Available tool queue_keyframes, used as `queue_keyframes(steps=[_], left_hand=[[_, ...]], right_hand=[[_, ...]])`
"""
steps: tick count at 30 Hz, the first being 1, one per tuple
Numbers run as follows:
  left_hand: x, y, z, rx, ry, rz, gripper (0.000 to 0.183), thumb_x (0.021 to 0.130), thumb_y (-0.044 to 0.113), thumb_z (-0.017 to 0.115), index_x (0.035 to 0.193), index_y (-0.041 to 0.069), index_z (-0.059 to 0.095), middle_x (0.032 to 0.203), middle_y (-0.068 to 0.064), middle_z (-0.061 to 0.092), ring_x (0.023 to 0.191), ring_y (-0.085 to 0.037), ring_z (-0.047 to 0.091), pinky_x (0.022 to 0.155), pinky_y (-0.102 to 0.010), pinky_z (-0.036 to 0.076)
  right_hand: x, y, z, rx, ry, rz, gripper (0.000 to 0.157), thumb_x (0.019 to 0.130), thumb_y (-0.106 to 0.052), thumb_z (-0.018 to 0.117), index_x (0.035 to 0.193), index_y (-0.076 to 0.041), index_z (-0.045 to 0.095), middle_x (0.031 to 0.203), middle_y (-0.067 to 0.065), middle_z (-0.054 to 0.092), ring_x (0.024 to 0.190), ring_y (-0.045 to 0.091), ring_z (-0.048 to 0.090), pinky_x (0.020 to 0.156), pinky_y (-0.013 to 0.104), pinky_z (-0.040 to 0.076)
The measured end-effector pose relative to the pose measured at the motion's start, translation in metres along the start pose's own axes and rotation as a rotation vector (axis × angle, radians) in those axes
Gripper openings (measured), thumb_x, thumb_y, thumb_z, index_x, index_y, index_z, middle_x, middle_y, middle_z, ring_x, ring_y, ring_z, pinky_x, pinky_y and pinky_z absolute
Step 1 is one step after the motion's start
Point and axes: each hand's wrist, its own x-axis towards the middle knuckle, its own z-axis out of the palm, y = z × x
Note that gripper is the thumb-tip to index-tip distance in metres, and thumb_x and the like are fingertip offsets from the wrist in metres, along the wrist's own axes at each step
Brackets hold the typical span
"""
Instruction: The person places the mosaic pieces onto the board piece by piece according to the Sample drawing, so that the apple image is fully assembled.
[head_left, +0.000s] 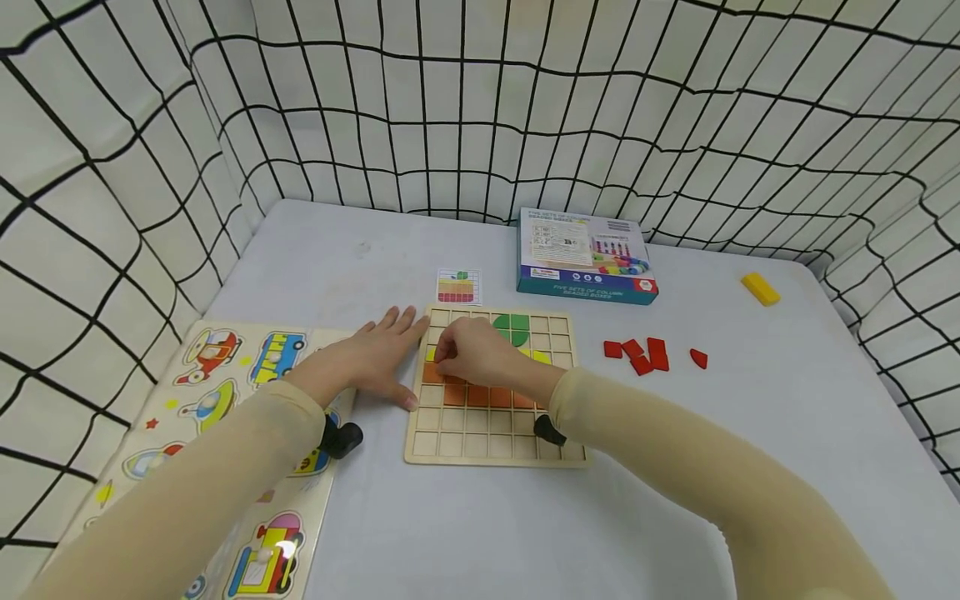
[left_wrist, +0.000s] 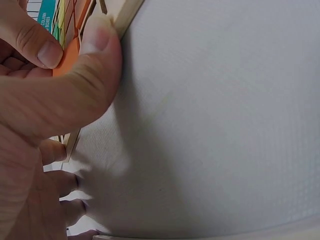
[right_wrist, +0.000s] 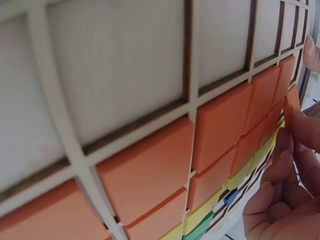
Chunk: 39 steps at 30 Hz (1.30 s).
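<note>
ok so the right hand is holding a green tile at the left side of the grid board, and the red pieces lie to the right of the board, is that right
Not quite: the tile in the right hand is orange, not green, as the right wrist view shows. It is at the left side of the grid board, and the red pieces lie to the right.

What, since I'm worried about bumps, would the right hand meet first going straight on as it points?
Likely the left hand, at the left edge of the board, though heights are unclear.
</note>
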Motion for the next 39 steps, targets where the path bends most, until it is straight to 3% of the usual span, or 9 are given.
queue_keyframes(steps=[8,14,23,31,39], left_hand=[[0.0,0.002,-0.001,-0.003,0.006,-0.002,0.125,0.078,0.052,0.085,0.164,0.001,0.011,0.169,-0.029,0.004,0.156,-0.051,0.002,0.123,-0.069,0.015],[0.001,0.0,0.001,-0.001,0.005,-0.011,0.124,0.079,0.051,0.085,0.164,0.002,0.009,0.17,-0.027,0.002,0.157,-0.05,0.0,0.124,-0.068,0.014],[0.003,0.0,0.004,0.005,0.011,-0.021,0.124,0.078,0.051,0.085,0.164,0.002,0.01,0.17,-0.027,0.003,0.157,-0.05,0.0,0.124,-0.068,0.014],[0.004,0.003,0.004,0.018,0.016,-0.028,0.125,0.078,0.05,0.086,0.164,0.001,0.01,0.17,-0.027,0.003,0.157,-0.05,0.0,0.124,-0.068,0.013],[0.005,0.003,0.006,0.02,0.024,-0.021,0.125,0.077,0.05,0.087,0.163,0.0,0.011,0.17,-0.028,0.004,0.156,-0.051,0.002,0.123,-0.069,0.015]], right_hand=[[0.003,0.0,0.004,-0.071,-0.005,-0.013,0.009,0.094,-0.016,0.075,0.096,-0.009,0.08,0.087,0.001,0.077,0.075,0.012,0.062,0.069,0.02,0.053],[0.003,0.0,0.007,-0.102,-0.002,-0.007,0.011,0.095,-0.018,0.075,0.1,-0.01,0.08,0.092,0.001,0.077,0.079,0.012,0.063,0.076,0.021,0.056],[-0.014,0.009,-0.01,-0.037,0.051,-0.04,0.008,0.095,-0.015,0.074,0.101,-0.01,0.077,0.095,0.002,0.076,0.086,0.014,0.064,0.086,0.028,0.058],[-0.055,0.058,-0.046,0.032,0.096,0.079,0.012,0.095,-0.014,0.074,0.106,-0.01,0.076,0.097,0.002,0.073,0.09,0.019,0.062,0.083,0.027,0.057],[-0.121,0.133,-0.078,0.018,0.177,0.164,0.017,0.095,-0.013,0.073,0.11,-0.005,0.074,0.099,0.007,0.072,0.089,0.021,0.063,0.075,0.025,0.054]])
